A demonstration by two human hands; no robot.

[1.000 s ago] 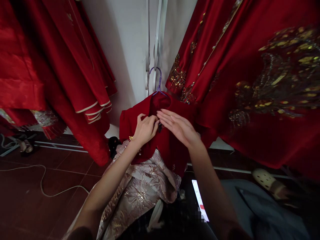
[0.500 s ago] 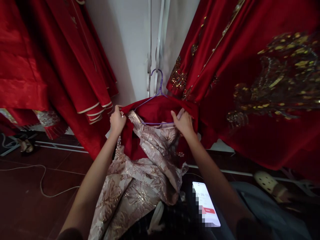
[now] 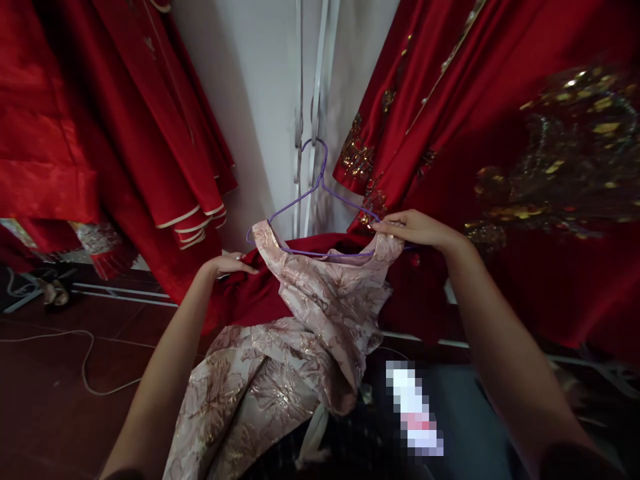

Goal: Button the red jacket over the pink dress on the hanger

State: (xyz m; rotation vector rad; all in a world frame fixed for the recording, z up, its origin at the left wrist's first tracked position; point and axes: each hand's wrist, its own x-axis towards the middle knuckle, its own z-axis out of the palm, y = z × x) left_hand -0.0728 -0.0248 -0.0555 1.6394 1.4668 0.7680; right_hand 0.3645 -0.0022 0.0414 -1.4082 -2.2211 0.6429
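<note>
A purple wire hanger (image 3: pixel 320 200) hooks on a white rail against the wall. A pink and gold brocade dress (image 3: pixel 310 300) hangs from it and spills down toward me. A red jacket (image 3: pixel 255 293) has slid off the hanger and lies behind and to the left of the dress. My left hand (image 3: pixel 227 265) rests on the red jacket beside the dress's left shoulder, fingers pressed together on the cloth. My right hand (image 3: pixel 417 230) pinches the dress's right shoulder at the hanger's end.
Red embroidered gowns hang on the left (image 3: pixel 100 133) and on the right (image 3: pixel 500 167). A white cable (image 3: pixel 85 373) runs over the dark red tiled floor. A lit phone screen (image 3: pixel 414 413) lies below my right arm. Shoes (image 3: pixel 53 293) stand at far left.
The red jacket, closed over the dress a second ago, was pulled open and has dropped off the hanger's shoulders. My hands moved apart and the brocade dress is now uncovered.
</note>
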